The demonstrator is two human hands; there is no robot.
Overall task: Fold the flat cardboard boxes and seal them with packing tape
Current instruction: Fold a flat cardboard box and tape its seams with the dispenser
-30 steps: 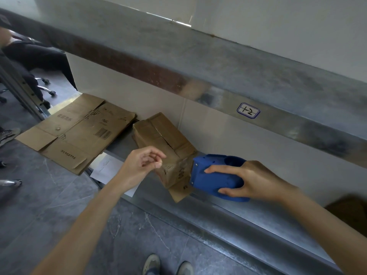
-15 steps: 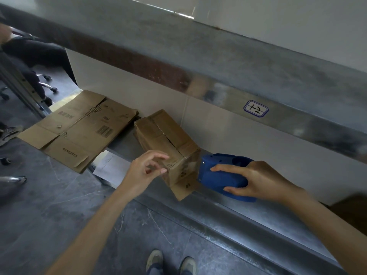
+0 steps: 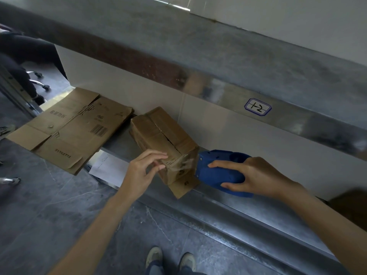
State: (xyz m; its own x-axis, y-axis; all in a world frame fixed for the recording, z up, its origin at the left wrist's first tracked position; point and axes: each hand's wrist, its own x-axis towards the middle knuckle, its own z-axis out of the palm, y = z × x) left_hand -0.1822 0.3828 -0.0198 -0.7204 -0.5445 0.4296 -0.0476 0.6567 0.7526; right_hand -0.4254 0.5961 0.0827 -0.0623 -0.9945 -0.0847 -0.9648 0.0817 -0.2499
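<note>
blue dispenser (image 3: 217, 175) stays gripped in right hand (image 3: 258, 175); left hand (image 3: 141, 173) now pinches the box (image 3: 158, 132) corner.

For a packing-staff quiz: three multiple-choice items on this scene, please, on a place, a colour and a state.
1. Where does the flat cardboard box lie? A. left of the folded box B. on top of it C. upright against the wall
2. What colour is the tape dispenser? A. red B. blue C. yellow
3. What is the right hand doing? A. hanging idle B. gripping the tape dispenser C. holding paper
Answers: 1 A, it lies flat on the metal shelf to its left; 2 B, its body is blue; 3 B, it curls round that body.
</note>
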